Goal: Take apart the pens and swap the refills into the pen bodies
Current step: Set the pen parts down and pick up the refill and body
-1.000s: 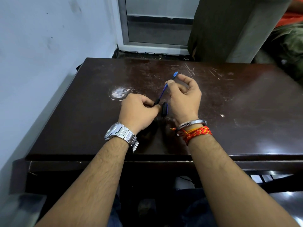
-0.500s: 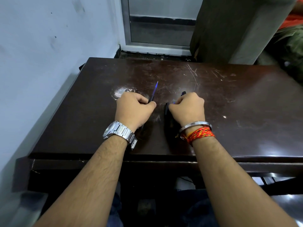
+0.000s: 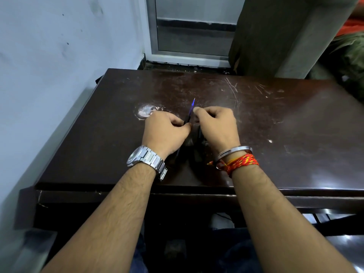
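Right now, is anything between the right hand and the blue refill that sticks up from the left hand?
Nothing visible stands between them. The blue refill rises from the dark pen body held in the left hand, and the right hand is right beside it, fingertips almost at the refill.

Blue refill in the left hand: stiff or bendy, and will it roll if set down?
The blue refill looks very thin, so probably light and slightly flexible. Its round, slim shape would likely roll on the glossy table. The left hand pinches it.

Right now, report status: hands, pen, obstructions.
Left hand shut on pen, blue refill sticking out. Right hand curled beside it, contents hidden. Table otherwise bare.
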Motion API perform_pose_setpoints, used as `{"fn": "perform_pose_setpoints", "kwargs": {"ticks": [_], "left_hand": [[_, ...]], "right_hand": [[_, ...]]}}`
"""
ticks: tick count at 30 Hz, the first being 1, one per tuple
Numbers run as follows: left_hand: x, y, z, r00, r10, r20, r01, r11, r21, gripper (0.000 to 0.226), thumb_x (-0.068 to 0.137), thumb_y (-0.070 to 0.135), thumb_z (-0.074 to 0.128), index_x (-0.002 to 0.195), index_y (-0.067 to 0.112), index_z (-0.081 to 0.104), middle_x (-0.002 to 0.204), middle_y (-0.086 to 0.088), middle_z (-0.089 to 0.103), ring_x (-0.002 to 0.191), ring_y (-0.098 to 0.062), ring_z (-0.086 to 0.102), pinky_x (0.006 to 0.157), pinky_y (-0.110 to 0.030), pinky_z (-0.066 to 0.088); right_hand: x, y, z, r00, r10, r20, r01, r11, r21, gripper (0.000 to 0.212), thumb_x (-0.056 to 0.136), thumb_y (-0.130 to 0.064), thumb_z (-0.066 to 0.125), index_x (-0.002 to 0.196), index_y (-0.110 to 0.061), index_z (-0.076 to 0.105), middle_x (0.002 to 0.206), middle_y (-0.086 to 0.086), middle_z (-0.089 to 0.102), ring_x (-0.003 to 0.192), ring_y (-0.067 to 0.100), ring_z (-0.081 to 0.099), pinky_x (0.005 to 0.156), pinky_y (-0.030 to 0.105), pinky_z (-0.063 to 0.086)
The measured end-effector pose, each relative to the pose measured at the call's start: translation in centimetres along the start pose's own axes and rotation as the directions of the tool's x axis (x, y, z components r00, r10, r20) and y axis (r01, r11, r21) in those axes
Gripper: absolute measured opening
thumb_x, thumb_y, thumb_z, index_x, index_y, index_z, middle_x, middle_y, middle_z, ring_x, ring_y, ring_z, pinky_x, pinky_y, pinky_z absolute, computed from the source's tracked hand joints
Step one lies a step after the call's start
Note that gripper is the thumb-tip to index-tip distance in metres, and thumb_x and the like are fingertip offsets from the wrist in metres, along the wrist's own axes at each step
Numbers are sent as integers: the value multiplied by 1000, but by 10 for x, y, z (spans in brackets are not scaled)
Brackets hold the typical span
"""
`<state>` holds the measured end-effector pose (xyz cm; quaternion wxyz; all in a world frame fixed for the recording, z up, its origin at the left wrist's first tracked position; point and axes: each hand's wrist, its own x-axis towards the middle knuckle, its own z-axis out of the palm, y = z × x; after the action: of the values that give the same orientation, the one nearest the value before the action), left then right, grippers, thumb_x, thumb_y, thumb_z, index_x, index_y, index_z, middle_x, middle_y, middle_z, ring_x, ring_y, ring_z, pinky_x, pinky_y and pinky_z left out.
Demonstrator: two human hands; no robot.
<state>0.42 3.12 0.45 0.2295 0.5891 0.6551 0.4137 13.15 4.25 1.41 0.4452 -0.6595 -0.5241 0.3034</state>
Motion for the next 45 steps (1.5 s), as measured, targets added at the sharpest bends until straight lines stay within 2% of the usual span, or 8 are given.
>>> {"fn": "perform_pose_setpoints", "kwargs": {"ticks": [5, 8, 12, 15, 19, 25, 39, 45], "left_hand": [[-1, -1, 2, 998, 37, 59, -38, 999, 9, 18, 72, 36, 75, 63, 19, 76, 54, 5, 68, 52, -4, 61, 46, -17, 40], [-1, 0, 1, 996, 15, 85, -18, 999, 27, 20, 64, 41, 69, 53, 25, 69, 48, 11, 63, 50, 2, 59, 44, -7, 35], [0, 0, 3, 991, -133, 31, 132, 991, 32, 38, 63, 45, 59, 52, 10, 69, 47, -1, 66, 43, -13, 62, 43, -25, 50], [2, 0, 1, 976, -218, 28, 218, 976, -1, 39, 66, 41, 56, 54, 7, 69, 49, -3, 68, 43, -17, 65, 43, -26, 49], [0, 3, -1, 979, -202, 2, 202, 979, -4, 43, 65, 40, 55, 62, 0, 70, 64, -13, 73, 56, -29, 68, 51, -38, 59], [-1, 4, -4, 984, -177, -27, 177, 984, 15, 43, 67, 39, 54, 62, 0, 70, 63, -15, 71, 58, -28, 67, 57, -36, 59], [0, 1, -4, 975, -220, -39, 221, 974, 45, 38, 74, 37, 58, 63, 4, 74, 58, -13, 70, 59, -16, 65, 49, -16, 45], [0, -1, -6, 974, -223, -49, 228, 954, 197, 26, 69, 26, 68, 58, 6, 57, 54, -5, 55, 57, -20, 54, 42, -25, 32]], "right_hand": [[-1, 1, 6, 994, -8, 105, -3, 994, 106, 20, 78, -30, 72, 61, -21, 74, 54, -10, 67, 57, 3, 61, 61, 28, 52], [2, 0, 2, 999, 30, -13, -26, 972, 234, 19, 81, -24, 73, 66, -12, 73, 67, 5, 73, 63, 10, 62, 67, 37, 55], [11, -1, -12, 981, 93, -172, -10, 903, 431, 16, 91, -21, 66, 77, -13, 69, 72, 7, 70, 53, 9, 59, 56, 32, 52], [16, 6, -22, 963, 12, -269, 41, 981, 191, 18, 91, -25, 65, 79, -14, 71, 67, 2, 69, 62, 16, 67, 65, 36, 56], [17, 16, -28, 976, -125, -178, 71, 956, -286, 28, 87, -20, 61, 63, -7, 66, 52, 2, 52, 59, 23, 53, 61, 24, 36], [21, 21, -24, 986, -155, -68, 98, 851, -515, 22, 88, -18, 62, 77, -2, 71, 73, 16, 64, 83, 35, 61, 74, 29, 47], [24, 29, -23, 994, -69, -82, 15, 848, -530, 19, 84, -20, 70, 92, -3, 72, 91, 22, 67, 86, 38, 65, 77, 37, 57], [24, 31, -24, 994, -46, -101, -14, 849, -528, 20, 82, -19, 70, 96, -5, 72, 93, 19, 68, 86, 34, 65, 73, 32, 52]]}}
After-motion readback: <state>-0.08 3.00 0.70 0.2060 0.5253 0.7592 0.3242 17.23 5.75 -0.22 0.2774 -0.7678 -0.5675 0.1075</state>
